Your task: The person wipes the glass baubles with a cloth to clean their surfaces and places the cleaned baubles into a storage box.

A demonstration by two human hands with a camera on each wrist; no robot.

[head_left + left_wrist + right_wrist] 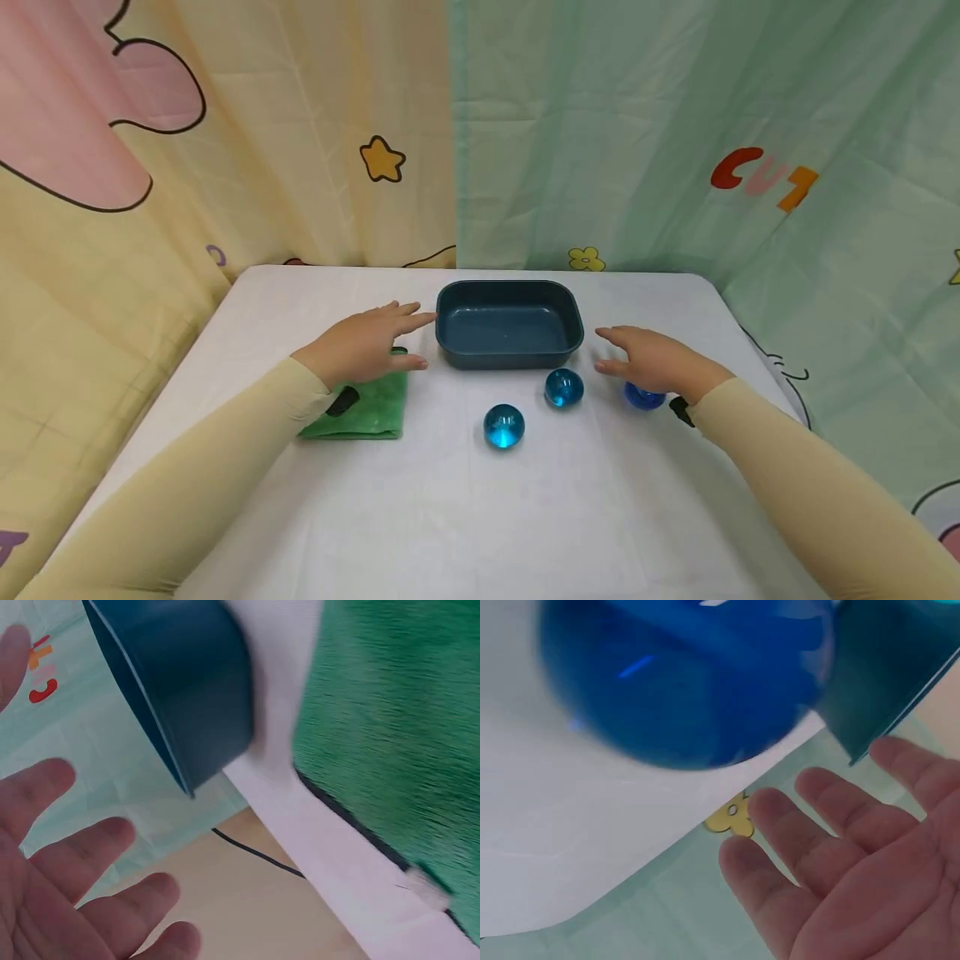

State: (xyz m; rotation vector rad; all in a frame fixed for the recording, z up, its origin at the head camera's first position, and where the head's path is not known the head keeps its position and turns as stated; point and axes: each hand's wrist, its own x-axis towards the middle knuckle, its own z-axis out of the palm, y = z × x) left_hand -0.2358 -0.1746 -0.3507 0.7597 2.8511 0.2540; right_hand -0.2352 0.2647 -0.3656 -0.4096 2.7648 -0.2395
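Although the dark teal tub [510,362] is flanked by both hands, it is grasped by neither. It is set toward the far side of the white-covered bench [465,517], its long axis laid from nine to three o'clock, so that a short end is faced by each hand. From the left-hand grip [363,340] it is found at three o'clock; from the right-hand grip [652,354], between nine and ten. The narrower gap seems to be left on the left (the rim is all but met by a fingertip in the head view, yet space is shown in the left wrist view). Both grips are empty, with fingers extended. Any hold on the tub would, it is judged, be governed by that lengthwise span. Beneath the right-hand grip a translucent deep-blue ball [643,402] is partly hidden. From the tub, a turquoise ball [564,388] is placed near five o'clock, a second turquoise ball [504,426] at six, and a folded green cloth [375,408] at eight.
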